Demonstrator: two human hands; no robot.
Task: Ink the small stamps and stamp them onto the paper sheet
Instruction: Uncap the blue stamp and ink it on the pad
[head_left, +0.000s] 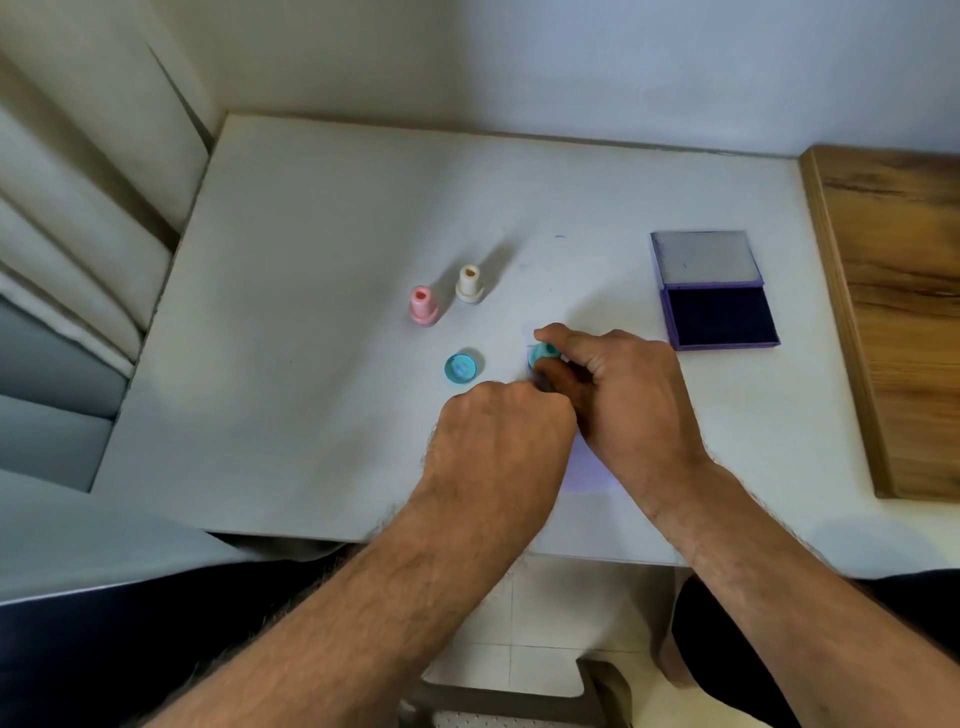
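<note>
Your right hand (618, 395) pinches the teal stamp (545, 354) down on the paper sheet (592, 467); your left hand (498, 441) is fisted beside it, its contents hidden. The open ink pad (719, 316) lies to the right on the tabletop (311, 260), holding dark ink.

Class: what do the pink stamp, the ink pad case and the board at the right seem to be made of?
Pink stamp: likely plastic, smooth moulded shape with slight sheen. Ink pad case: probably purple plastic; dull grey lid lining, possibly metal. Board: wood or wood-look laminate, brown grain streaks.
</note>
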